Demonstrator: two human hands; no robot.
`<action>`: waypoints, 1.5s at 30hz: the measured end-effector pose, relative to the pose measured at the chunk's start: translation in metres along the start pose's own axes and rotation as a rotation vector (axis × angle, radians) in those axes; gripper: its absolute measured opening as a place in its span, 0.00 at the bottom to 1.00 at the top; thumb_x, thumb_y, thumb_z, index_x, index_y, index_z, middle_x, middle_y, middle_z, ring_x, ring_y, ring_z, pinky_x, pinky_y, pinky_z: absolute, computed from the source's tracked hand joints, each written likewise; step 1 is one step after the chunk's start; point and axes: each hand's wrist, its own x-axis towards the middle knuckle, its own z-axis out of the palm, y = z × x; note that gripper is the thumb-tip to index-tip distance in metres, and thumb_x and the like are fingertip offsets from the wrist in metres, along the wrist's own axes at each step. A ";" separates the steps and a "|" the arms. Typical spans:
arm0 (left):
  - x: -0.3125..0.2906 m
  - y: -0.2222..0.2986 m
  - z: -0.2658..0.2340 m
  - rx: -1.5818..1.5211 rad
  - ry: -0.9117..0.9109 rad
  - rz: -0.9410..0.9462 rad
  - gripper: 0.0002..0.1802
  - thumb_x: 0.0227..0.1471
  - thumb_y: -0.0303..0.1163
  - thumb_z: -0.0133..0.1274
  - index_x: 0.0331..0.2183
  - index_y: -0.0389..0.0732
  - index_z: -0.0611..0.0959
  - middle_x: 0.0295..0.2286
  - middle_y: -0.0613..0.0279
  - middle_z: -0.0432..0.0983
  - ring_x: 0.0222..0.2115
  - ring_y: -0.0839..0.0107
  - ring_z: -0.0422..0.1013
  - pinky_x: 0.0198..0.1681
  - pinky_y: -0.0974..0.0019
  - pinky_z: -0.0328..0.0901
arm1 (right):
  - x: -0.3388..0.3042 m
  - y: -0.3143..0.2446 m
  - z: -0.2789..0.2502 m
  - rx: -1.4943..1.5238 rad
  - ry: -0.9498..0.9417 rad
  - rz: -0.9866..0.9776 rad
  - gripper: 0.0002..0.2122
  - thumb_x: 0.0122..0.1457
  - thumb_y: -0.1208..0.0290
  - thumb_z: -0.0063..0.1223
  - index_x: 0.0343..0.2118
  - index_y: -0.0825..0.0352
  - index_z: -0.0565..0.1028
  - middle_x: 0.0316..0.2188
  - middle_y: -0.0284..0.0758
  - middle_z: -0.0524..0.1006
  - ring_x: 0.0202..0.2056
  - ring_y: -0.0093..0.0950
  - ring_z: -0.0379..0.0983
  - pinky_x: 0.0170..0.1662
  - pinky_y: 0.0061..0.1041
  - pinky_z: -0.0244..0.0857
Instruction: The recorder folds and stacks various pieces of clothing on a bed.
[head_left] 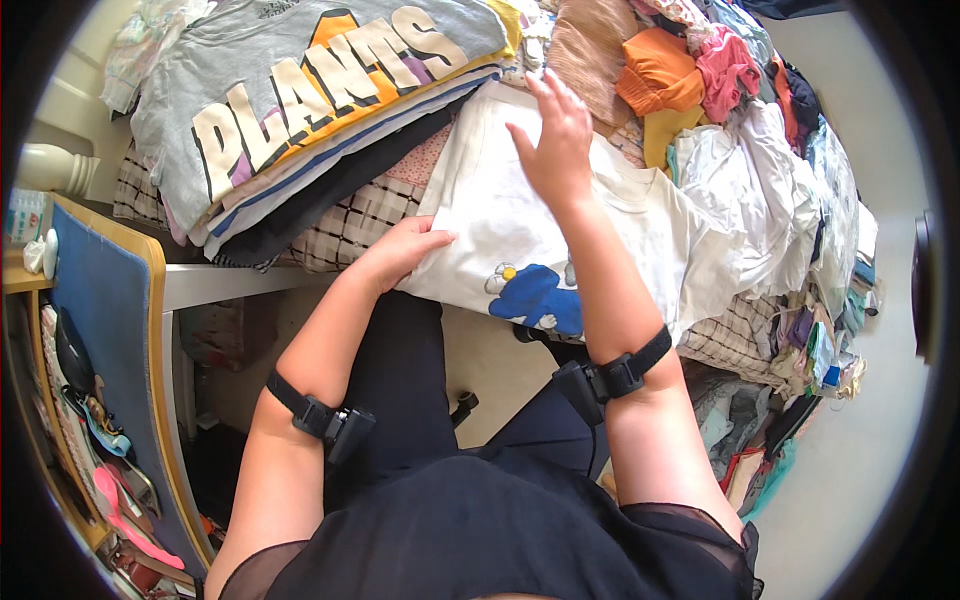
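Left hand (405,250) has the white T-shirt (480,215) pinched at its edge; right hand (558,150) above, fingers loosely spread, empty.

White shirt (520,230), spread loosely and mostly flat over checked cloth (350,225); shallow creases across the body. Round neckline (640,190) lies toward the right. Blue cartoon print (537,298), with white patches and a small yellow one, sits along the near edge, partly hidden from view
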 end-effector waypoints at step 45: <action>0.134 0.059 0.288 1.342 -0.034 0.864 0.14 0.40 0.22 0.47 0.35 0.39 0.74 0.33 0.55 0.70 0.29 0.66 0.70 0.32 0.69 0.65 | -0.329 0.149 -0.159 0.581 0.539 1.259 0.20 0.40 0.69 0.60 0.36 0.72 0.68 0.26 0.32 0.72 0.22 0.17 0.66 0.27 0.17 0.63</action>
